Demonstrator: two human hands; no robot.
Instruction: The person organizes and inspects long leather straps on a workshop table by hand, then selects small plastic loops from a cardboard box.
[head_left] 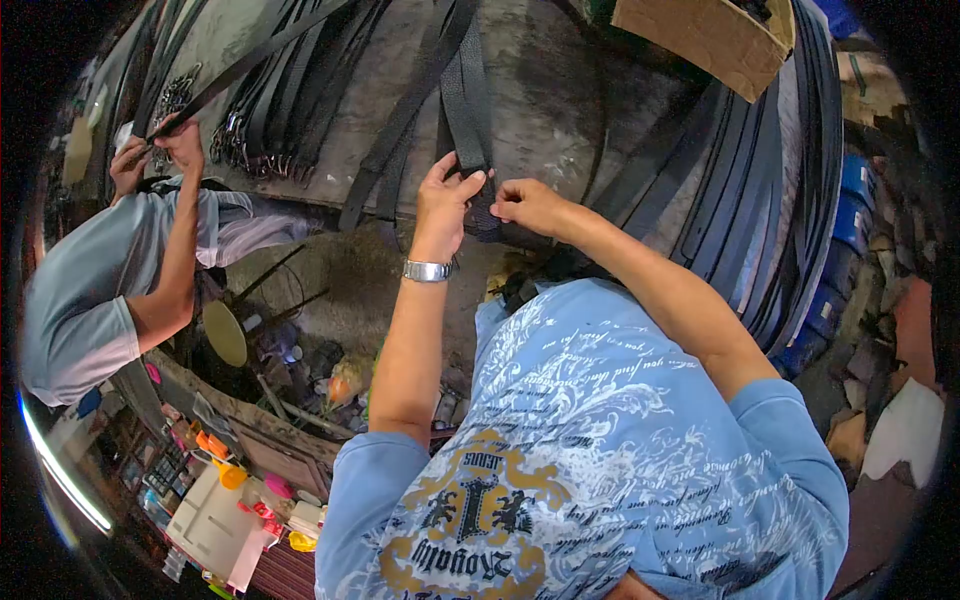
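Note:
Black leather straps (462,110) hang down over the edge of a grey worktable (560,130). My left hand (446,200), with a metal watch at the wrist, is closed on one strap near its lower end, thumb and fingers on either side. Just to the right, my right hand (522,206) is pinched beside the strap's end; what it holds, if anything, is too small to make out. Another strap (395,150) lies diagonally to the left of my left hand.
A co-worker (110,270) at the left holds a long strap. Bundles of straps with metal buckles (240,135) lie at the back left, more straps (735,190) at the right. A cardboard box (700,40) stands at the back right, blue containers (848,220) beyond.

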